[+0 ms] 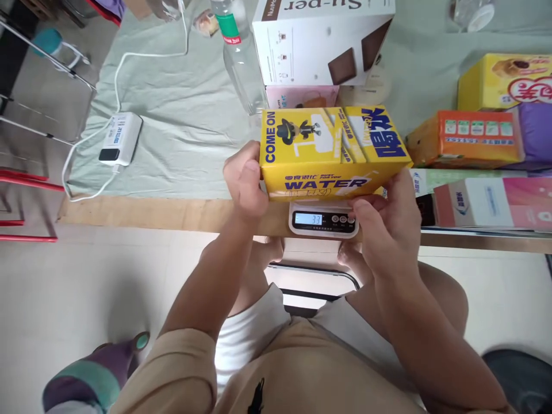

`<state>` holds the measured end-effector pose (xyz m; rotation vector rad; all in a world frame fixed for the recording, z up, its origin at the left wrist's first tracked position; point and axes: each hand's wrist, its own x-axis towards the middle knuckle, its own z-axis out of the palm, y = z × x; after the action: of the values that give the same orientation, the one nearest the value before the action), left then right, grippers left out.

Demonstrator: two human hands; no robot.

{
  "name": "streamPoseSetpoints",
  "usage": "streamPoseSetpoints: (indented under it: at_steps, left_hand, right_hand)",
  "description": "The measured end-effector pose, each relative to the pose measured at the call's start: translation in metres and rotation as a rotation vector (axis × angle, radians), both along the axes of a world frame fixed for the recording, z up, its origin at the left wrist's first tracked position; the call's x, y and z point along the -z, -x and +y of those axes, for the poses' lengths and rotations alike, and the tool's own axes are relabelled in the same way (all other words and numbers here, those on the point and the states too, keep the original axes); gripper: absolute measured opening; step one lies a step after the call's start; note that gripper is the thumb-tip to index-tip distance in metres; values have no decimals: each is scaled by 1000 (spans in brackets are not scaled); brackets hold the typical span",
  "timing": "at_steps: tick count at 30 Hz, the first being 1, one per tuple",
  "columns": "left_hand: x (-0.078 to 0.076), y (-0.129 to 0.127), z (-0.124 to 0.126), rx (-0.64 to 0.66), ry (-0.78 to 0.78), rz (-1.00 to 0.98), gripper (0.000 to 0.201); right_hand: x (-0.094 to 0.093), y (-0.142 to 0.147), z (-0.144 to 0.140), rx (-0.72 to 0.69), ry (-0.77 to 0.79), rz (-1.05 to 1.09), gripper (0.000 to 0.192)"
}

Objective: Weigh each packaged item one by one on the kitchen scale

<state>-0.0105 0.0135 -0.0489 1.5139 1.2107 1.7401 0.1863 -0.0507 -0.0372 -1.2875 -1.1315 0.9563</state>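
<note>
A yellow box [321,152] printed "WATER" and "COME ON" sits level over a small white digital scale [323,231], hiding most of it; I cannot tell whether the two touch. The scale's lit display reads 33. My left hand [246,181] is closed on the box's left end, with the thumb up along the side. Around the lower right corner curls my right hand [390,224], its thumb close to the scale's buttons. Some right fingers are hidden behind the box.
Behind the yellow box stand a white "Su-per" box [297,52] and a clear bottle [244,69]. Right lie an orange pack [478,138], another yellow box [478,86] and a pink-and-white carton [495,201]. A white power bank [123,138] with a cable is at left.
</note>
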Motion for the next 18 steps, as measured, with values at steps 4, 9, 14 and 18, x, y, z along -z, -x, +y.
streamPoseSetpoints:
  at_steps: [4,9,14,18]
  left_hand:
    - [5,0,6,99,102,-92,81]
    - [9,9,8,-13,205,-182,83]
    - [30,35,25,-185,191,-434,72]
    - [24,49,33,-162,74,-485,63]
  right_hand:
    - [18,-5,0,-6,-68,45,48]
    - [27,-9,-12,8,-116,65,60]
    - [17,-12,-16,40,-187,29,55]
    - [19,-10,-12,62,-285,-29,47]
